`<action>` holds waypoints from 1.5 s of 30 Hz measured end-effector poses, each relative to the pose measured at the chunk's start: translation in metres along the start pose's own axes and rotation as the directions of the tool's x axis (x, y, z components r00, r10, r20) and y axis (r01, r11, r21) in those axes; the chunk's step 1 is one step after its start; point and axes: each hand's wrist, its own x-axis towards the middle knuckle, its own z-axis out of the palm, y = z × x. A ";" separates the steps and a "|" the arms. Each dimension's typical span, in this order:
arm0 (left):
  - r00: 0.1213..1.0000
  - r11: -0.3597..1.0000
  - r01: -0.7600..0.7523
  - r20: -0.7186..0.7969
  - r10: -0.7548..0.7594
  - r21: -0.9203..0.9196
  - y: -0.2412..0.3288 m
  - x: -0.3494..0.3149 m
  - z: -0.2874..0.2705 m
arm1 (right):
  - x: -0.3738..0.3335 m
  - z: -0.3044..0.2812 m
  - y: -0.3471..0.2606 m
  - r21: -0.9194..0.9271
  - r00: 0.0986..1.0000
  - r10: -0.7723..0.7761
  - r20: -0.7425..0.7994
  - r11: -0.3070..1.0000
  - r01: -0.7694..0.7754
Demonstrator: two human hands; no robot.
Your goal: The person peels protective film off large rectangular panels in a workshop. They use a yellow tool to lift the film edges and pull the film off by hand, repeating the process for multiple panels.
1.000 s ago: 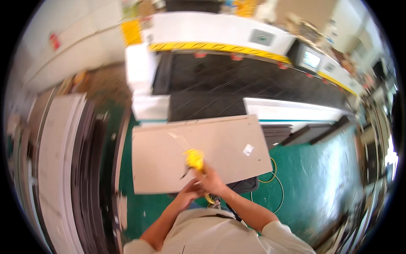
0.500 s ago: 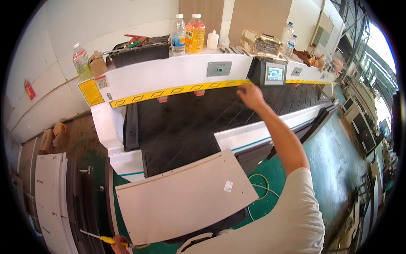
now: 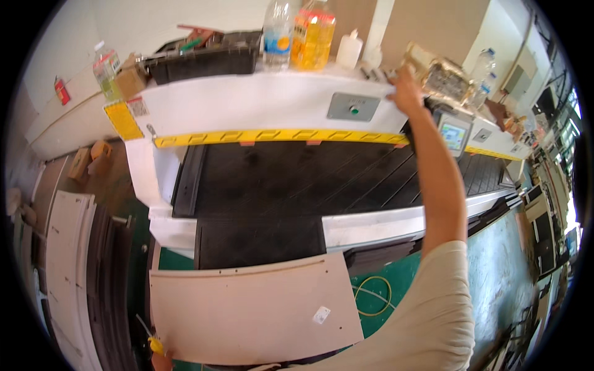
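Note:
My right hand [image 3: 408, 93] is stretched up to the ledge on top of the white machine [image 3: 260, 105]. Its fingers are spread and partly hidden, beside several small dark tools [image 3: 375, 75] and a box wrapped in shiny gold-brown film [image 3: 447, 79]. At the lower left, my left hand [image 3: 163, 361] is closed around a yellow air blow gun [image 3: 156, 345] with a thin metal nozzle. That hand is mostly cut off by the picture's edge, next to the corner of a pale panel [image 3: 247, 315] with a small white label.
A black tool bin [image 3: 204, 62], a water bottle [image 3: 278, 37], an orange drink bottle [image 3: 314, 38] and a white squeeze bottle [image 3: 349, 51] line the ledge. A touchscreen [image 3: 453, 134] sits below my right forearm. Panels [image 3: 68, 247] are stacked at left; a yellow hose [image 3: 374, 297] loops on the floor.
My right hand has risen from in front of the yellow strip to the ledge by the small tools. My left hand still holds the blow gun. The view has shifted closer to the machine.

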 end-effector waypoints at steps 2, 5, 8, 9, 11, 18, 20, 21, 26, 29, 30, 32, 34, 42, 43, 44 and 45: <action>0.996 0.991 -0.060 -0.050 0.067 0.123 0.015 -0.016 0.009 | -0.003 0.007 -0.001 -0.056 0.899 -0.083 -0.430 0.996 0.065; 0.987 0.945 -0.153 -0.006 0.162 0.289 -0.065 0.022 0.007 | -0.087 -0.010 -0.013 0.355 0.752 -0.042 -0.658 0.864 0.358; 0.996 0.992 0.090 -0.008 -0.090 0.086 0.008 0.007 0.021 | -0.191 -0.002 -0.051 0.952 0.983 0.171 -0.072 0.305 0.017; 0.990 0.988 0.140 -0.004 -0.140 0.067 0.000 -0.004 0.019 | -0.224 0.007 -0.078 0.986 0.988 0.093 0.120 0.102 -0.129; 0.994 0.984 0.107 -0.018 -0.105 0.142 -0.012 0.001 0.018 | -0.291 0.038 -0.118 0.894 0.920 -0.067 0.387 -0.218 -0.392; 0.984 0.959 0.170 0.018 -0.179 0.225 -0.004 0.012 0.014 | -0.462 0.101 -0.246 0.837 0.875 0.006 0.484 0.291 -0.464; 0.982 0.960 0.168 0.042 -0.182 0.224 -0.009 0.014 0.012 | -0.470 0.084 -0.280 0.850 0.906 0.091 0.414 0.317 -0.421; 0.982 0.961 0.162 0.058 -0.179 0.225 -0.008 0.014 0.013 | -0.474 0.084 -0.291 0.848 0.931 0.116 0.347 0.386 -0.364; 0.988 0.965 0.138 0.043 -0.151 0.221 0.012 0.006 0.016 | -0.491 0.155 -0.224 0.618 0.867 0.413 0.280 0.614 -0.492; 0.986 0.951 0.126 0.069 -0.151 0.283 0.009 0.001 0.013 | -0.478 0.152 -0.171 0.584 0.714 0.491 0.499 0.418 -0.696; 0.982 0.941 0.140 0.080 -0.173 0.309 0.013 0.000 0.014 | -0.473 0.141 -0.176 0.625 0.748 0.472 0.466 0.424 -0.656; 0.993 0.961 0.088 0.058 -0.107 0.263 0.012 -0.004 0.015 | -0.481 0.134 -0.191 0.648 0.814 0.425 0.395 0.499 -0.575; 0.996 0.964 0.058 0.043 -0.072 0.261 0.011 0.001 0.012 | -0.487 0.145 -0.203 0.626 0.884 0.361 0.296 0.627 -0.465; 0.998 0.966 0.007 0.052 -0.021 0.260 0.006 0.006 0.002 | -0.476 0.118 -0.275 0.532 0.932 0.248 0.264 0.768 -0.356; 0.997 0.962 0.038 0.055 -0.055 0.271 -0.001 0.009 0.001 | -0.477 0.110 -0.303 0.572 0.947 0.211 0.243 0.757 -0.316; 1.000 0.948 -0.001 0.023 -0.007 0.320 -0.009 0.010 0.003 | -0.477 0.101 -0.332 0.607 0.960 0.179 0.217 0.746 -0.276; 0.999 0.928 -0.041 -0.002 0.045 0.369 -0.016 0.013 0.004 | -0.477 0.091 -0.362 0.636 0.970 0.150 0.189 0.734 -0.237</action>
